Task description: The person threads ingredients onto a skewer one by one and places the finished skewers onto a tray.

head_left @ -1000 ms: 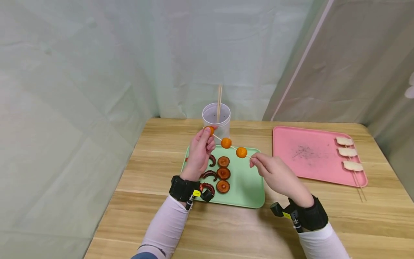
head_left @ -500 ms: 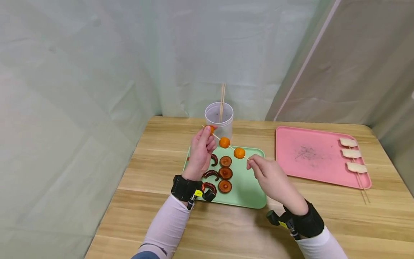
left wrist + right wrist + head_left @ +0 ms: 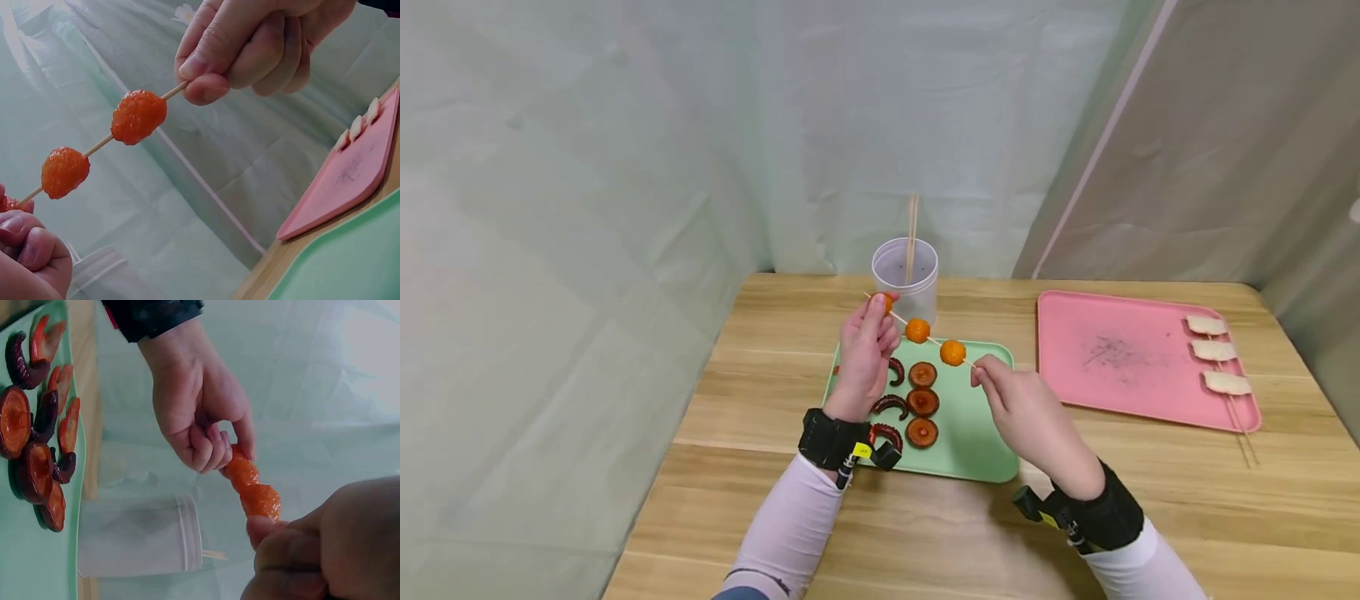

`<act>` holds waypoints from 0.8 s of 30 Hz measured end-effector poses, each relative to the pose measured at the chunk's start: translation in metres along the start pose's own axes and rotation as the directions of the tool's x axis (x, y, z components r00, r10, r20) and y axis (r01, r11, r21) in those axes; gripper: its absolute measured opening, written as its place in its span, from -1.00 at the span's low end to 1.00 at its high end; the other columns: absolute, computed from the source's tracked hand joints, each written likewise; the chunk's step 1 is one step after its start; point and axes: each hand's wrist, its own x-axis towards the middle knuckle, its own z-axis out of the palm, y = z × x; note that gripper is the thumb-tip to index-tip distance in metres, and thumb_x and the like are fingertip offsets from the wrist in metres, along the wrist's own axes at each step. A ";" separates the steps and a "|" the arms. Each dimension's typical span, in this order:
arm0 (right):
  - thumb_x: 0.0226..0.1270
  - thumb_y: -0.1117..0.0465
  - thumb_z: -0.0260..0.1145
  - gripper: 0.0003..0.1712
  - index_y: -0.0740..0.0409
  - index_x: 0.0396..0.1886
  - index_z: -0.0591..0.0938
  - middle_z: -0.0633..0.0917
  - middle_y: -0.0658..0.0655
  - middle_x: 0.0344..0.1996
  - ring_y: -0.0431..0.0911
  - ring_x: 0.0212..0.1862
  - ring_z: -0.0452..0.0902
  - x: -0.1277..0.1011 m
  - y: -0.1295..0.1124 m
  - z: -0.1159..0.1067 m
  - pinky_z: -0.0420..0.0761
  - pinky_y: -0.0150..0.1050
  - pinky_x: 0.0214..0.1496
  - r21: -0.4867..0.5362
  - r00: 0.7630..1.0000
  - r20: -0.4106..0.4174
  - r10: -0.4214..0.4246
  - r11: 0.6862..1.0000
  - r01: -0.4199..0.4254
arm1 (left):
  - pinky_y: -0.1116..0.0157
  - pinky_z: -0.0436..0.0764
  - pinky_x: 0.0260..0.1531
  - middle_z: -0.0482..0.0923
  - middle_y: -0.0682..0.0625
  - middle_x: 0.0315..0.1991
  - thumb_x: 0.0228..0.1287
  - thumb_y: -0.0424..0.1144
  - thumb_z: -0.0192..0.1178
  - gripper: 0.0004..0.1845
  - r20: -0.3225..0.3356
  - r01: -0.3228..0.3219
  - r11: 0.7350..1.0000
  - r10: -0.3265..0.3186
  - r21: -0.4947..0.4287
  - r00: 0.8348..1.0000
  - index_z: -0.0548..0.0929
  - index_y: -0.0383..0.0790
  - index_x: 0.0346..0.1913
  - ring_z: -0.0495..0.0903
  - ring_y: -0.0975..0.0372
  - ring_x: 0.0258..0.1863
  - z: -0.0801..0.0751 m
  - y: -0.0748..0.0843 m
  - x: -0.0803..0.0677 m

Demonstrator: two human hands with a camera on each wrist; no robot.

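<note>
A wooden skewer (image 3: 99, 145) carries three glossy orange balls and slants between my hands above the green tray. My left hand (image 3: 863, 354) pinches the farthest orange ball (image 3: 886, 303) between thumb and fingers, hiding part of it; the skewer's tip pokes out beyond. The middle ball (image 3: 917, 331) and the nearest ball (image 3: 952, 352) hang free, with gaps of bare stick between. At the other end, my right hand (image 3: 1033, 417) pinches the bare stick with thumb and forefinger, its other fingers curled.
On the green tray (image 3: 973, 442) lie mushroom caps (image 3: 922, 402) and curled tentacles (image 3: 891, 406), with red-and-white pieces (image 3: 47, 340) alongside. Behind stands a whitish cup (image 3: 906, 275) of thin sticks. A pink tray (image 3: 1120, 400) at right bears skewered pale slices (image 3: 1213, 351).
My right hand has shifted slightly left, toward my left hand, and the nearer two balls have moved left with it. Both hands keep their hold. The head view has shifted a little.
</note>
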 end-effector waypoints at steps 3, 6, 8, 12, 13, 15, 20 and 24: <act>0.70 0.26 0.19 -0.87 0.05 -0.13 0.63 0.70 -0.01 -0.37 -0.20 -0.47 0.45 0.000 0.000 -0.001 0.48 -0.21 -0.38 -0.031 1.000 -0.010 -0.007 1.000 0.007 | 0.38 0.14 -0.49 0.12 0.09 -0.53 0.72 -0.10 0.10 -0.74 -0.007 0.016 1.000 -0.016 0.005 1.000 0.69 -0.21 -0.04 0.17 0.30 -0.60 0.000 0.000 0.001; 0.73 0.20 0.17 -0.85 0.03 -0.13 0.64 0.63 -0.05 -0.44 -0.19 -0.46 0.43 0.000 0.001 -0.001 0.47 -0.21 -0.37 -0.004 1.000 0.021 -0.011 1.000 0.011 | 0.38 0.15 -0.47 0.13 0.08 -0.51 0.73 -0.11 0.06 -0.73 -0.009 0.037 0.999 -0.037 -0.003 0.999 0.68 -0.19 -0.07 0.18 0.30 -0.58 0.001 0.001 0.002; 0.75 0.17 0.15 -0.82 0.03 -0.13 0.64 0.56 -0.08 -0.48 -0.18 -0.47 0.39 0.001 0.002 -0.001 0.46 -0.21 -0.36 0.018 0.999 0.045 -0.011 1.000 0.010 | 0.37 0.14 -0.46 0.14 0.07 -0.49 0.74 -0.12 0.03 -0.73 -0.014 0.053 0.999 -0.053 -0.007 0.999 0.66 -0.19 -0.09 0.17 0.29 -0.57 0.001 0.003 0.003; 0.78 0.13 0.11 -0.78 0.01 -0.11 0.65 0.47 -0.10 -0.54 -0.19 -0.50 0.35 0.002 0.003 0.002 0.44 -0.21 -0.36 0.050 0.995 0.100 0.004 0.999 -0.009 | 0.36 0.10 -0.48 0.16 0.08 -0.49 0.71 -0.12 0.00 -0.73 -0.039 0.077 0.997 -0.076 0.011 0.996 0.62 -0.22 -0.10 0.16 0.28 -0.58 0.001 0.004 0.004; 0.78 0.12 0.10 -0.77 0.00 -0.11 0.65 0.45 -0.10 -0.55 -0.20 -0.51 0.34 0.002 0.003 0.003 0.43 -0.22 -0.37 0.055 0.994 0.111 0.009 0.998 -0.015 | 0.36 0.09 -0.48 0.17 0.08 -0.50 0.70 -0.12 0.00 -0.72 -0.045 0.082 0.996 -0.081 0.020 0.996 0.61 -0.25 -0.08 0.16 0.28 -0.58 0.000 0.004 0.004; 0.79 0.10 0.09 -0.76 0.00 -0.10 0.65 0.42 -0.10 -0.56 -0.20 -0.52 0.32 0.002 0.003 0.003 0.41 -0.22 -0.38 0.065 0.992 0.127 0.021 0.997 -0.029 | 0.37 0.09 -0.48 0.17 0.08 -0.49 0.69 -0.11 0.01 -0.70 -0.056 0.091 0.995 -0.089 0.035 0.994 0.60 -0.30 -0.05 0.15 0.28 -0.57 -0.001 0.004 0.004; 0.80 0.08 0.05 -0.72 0.02 -0.09 0.65 0.42 -0.08 -0.57 -0.19 -0.53 0.31 0.003 0.005 0.000 0.40 -0.20 -0.37 0.111 0.991 0.129 0.039 0.992 -0.053 | 0.39 0.09 -0.48 0.18 0.07 -0.45 0.71 -0.07 -0.01 -0.56 -0.042 0.123 0.991 -0.121 0.057 0.992 0.56 -0.47 0.13 0.15 0.29 -0.55 -0.005 0.005 0.005; 0.81 0.08 0.03 -0.70 0.04 -0.09 0.65 0.43 -0.07 -0.58 -0.18 -0.55 0.31 0.004 0.009 -0.002 0.42 -0.19 -0.36 0.144 0.993 0.102 0.050 0.987 -0.065 | 0.36 0.06 -0.45 0.16 0.05 -0.42 0.74 -0.03 -0.08 -0.46 0.000 0.134 0.989 -0.134 0.054 0.991 0.50 -0.52 0.29 0.14 0.28 -0.53 -0.006 0.007 0.006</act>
